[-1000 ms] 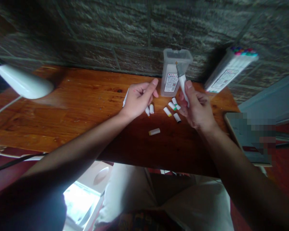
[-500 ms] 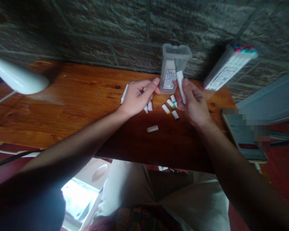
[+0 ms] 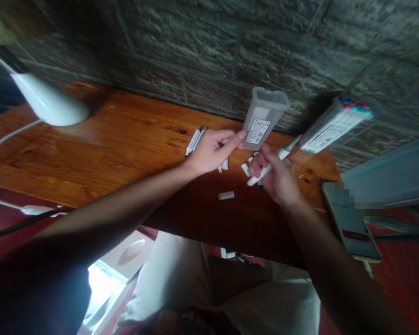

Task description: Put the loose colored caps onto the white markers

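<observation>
A clear plastic box [image 3: 265, 116] with a label stands near the wall. My left hand [image 3: 216, 149] is closed, its thumb and finger at the lower left edge of that box. In my right hand [image 3: 274, 174] is a white marker [image 3: 265, 172], tilted with its narrow grey end up to the right. White marker caps [image 3: 245, 169] lie beside and partly behind my right hand. One cap with a yellow end [image 3: 226, 196] rests nearer the front edge. White markers [image 3: 193, 142] lie partly under my left hand.
A second box full of markers [image 3: 330, 125] leans by the wall at the right. A phone [image 3: 352, 223] lies at the table's right edge. The white lamp [image 3: 52, 102] and its cable are at the left of the wooden table [image 3: 125, 135].
The marker in my right hand has swung from nearly upright to slanting right, away from the box. The view has shifted, and my left hand stays by the box.
</observation>
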### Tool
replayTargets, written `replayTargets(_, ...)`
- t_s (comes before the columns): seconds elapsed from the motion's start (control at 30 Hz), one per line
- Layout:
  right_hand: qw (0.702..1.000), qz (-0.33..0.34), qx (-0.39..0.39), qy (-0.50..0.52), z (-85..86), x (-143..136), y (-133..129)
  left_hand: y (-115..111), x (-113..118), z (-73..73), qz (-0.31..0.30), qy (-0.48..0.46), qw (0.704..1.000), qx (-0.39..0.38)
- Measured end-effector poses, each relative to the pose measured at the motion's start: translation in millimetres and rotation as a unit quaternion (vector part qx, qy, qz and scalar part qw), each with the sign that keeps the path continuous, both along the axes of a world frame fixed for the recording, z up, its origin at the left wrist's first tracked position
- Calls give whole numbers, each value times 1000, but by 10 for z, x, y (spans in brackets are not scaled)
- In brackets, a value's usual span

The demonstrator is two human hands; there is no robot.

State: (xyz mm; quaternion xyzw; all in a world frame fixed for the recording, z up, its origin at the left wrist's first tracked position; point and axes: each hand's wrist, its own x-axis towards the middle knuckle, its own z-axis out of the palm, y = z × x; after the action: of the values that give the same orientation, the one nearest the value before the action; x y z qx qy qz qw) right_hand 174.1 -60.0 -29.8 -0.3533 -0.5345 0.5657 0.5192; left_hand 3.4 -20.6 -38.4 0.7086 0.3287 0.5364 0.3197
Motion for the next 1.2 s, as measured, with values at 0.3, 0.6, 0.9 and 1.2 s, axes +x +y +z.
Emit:
replayTargets(0.3, 1000, 22, 10, -5, 7, -51, -108, -38, -8, 62, -2, 14, 1000, 10)
replayTargets(0.6, 999, 12, 24, 24, 204, -88, -229, -24, -13, 24, -17, 6, 1000, 5)
replayTargets(0.9, 998, -19, 23, -46, 127, -146, -286, -35, -36, 56, -11, 29, 999, 21)
replayTargets(1.2, 996, -78, 10, -47, -22, -184, -246, -119, -64, 133, -7, 44, 996, 75)
